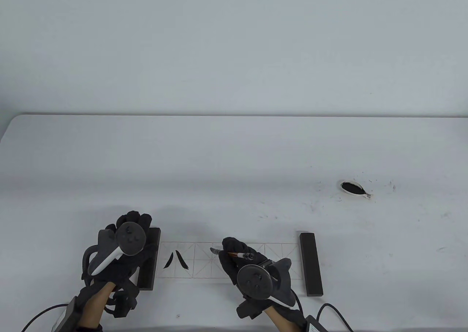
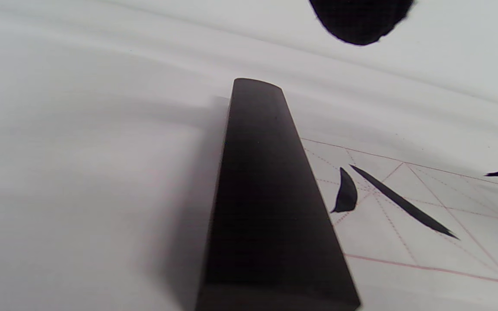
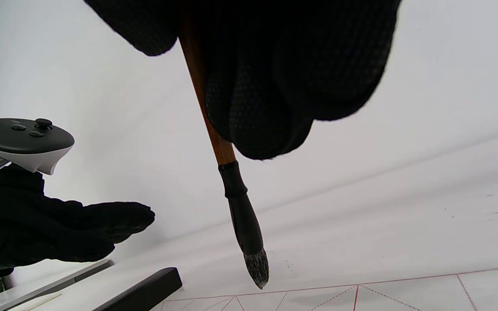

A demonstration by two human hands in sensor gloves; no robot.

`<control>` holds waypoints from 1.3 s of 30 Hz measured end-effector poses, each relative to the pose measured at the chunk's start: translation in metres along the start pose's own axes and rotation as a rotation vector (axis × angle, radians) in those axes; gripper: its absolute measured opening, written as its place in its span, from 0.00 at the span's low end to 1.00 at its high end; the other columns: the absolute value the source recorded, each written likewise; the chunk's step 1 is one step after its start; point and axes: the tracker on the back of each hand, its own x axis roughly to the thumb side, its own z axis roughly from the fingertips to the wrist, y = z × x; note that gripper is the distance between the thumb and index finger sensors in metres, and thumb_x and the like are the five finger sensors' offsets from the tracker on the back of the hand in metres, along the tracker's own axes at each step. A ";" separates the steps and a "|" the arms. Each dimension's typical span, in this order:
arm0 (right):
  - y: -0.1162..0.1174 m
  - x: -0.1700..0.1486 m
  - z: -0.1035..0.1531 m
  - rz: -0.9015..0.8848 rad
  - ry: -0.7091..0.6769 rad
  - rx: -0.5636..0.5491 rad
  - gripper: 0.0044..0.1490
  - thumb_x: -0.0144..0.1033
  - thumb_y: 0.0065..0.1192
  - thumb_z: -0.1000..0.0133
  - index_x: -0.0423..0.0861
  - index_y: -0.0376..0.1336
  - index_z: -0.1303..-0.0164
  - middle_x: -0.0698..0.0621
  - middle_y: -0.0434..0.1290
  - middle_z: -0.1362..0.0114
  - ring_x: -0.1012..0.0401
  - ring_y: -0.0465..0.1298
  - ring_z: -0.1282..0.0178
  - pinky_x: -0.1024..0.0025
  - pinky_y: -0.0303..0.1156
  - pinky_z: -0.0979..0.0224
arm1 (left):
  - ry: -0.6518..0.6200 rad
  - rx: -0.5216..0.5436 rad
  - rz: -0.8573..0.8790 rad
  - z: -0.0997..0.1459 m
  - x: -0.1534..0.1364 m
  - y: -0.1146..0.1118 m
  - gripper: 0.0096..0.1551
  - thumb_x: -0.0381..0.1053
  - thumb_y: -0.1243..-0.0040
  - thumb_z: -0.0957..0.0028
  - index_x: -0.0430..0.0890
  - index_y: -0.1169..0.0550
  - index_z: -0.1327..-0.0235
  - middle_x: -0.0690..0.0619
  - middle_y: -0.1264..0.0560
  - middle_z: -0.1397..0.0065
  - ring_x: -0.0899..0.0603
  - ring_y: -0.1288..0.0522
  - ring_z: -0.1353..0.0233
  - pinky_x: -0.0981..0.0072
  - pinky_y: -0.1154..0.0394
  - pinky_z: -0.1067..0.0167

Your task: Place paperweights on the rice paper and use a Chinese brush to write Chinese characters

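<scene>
White worktop (image 1: 234,156), ink-flecked toward the right. Gridded rice paper (image 1: 204,260) at near edge, pinned by left paperweight (image 1: 150,259) and right paperweight (image 1: 310,264), one at each end. Left hand (image 1: 124,251) above the left paperweight, fingers relaxed, gripping nothing. Right hand (image 1: 241,262) clamped round Chinese brush (image 3: 231,172), tip just above the paper. Two ink strokes (image 1: 176,260) in the leftmost square. Ink dish (image 1: 353,188) far right.

bare lab-like setup: plain white table (image 1: 234,156), blank wall (image 1: 234,46)

Black-gloved hands (image 1: 120,251), grey-white trackers (image 1: 126,238)
</scene>
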 end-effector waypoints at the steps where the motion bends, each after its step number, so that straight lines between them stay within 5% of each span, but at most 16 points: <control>1: 0.001 0.000 0.000 0.002 0.001 -0.001 0.29 0.43 0.52 0.38 0.36 0.63 0.36 0.40 0.79 0.43 0.54 0.83 0.51 0.66 0.80 0.53 | -0.001 0.000 -0.002 0.000 0.000 0.000 0.52 0.64 0.54 0.44 0.60 0.64 0.15 0.51 0.68 0.09 0.37 0.67 0.09 0.45 0.72 0.18; 26: 0.005 0.003 -0.003 0.048 0.011 0.090 0.28 0.43 0.53 0.38 0.36 0.64 0.36 0.41 0.79 0.42 0.54 0.83 0.50 0.65 0.80 0.51 | -0.004 -0.011 -0.010 -0.001 0.000 -0.002 0.52 0.64 0.54 0.44 0.60 0.63 0.14 0.50 0.67 0.09 0.36 0.67 0.10 0.45 0.72 0.18; 39: 0.008 0.003 -0.004 -0.093 -0.019 0.111 0.29 0.43 0.53 0.38 0.38 0.62 0.34 0.42 0.78 0.39 0.54 0.82 0.47 0.63 0.79 0.47 | -0.002 -0.013 -0.009 -0.001 0.000 -0.002 0.51 0.64 0.54 0.44 0.60 0.63 0.14 0.50 0.67 0.09 0.36 0.67 0.10 0.45 0.71 0.18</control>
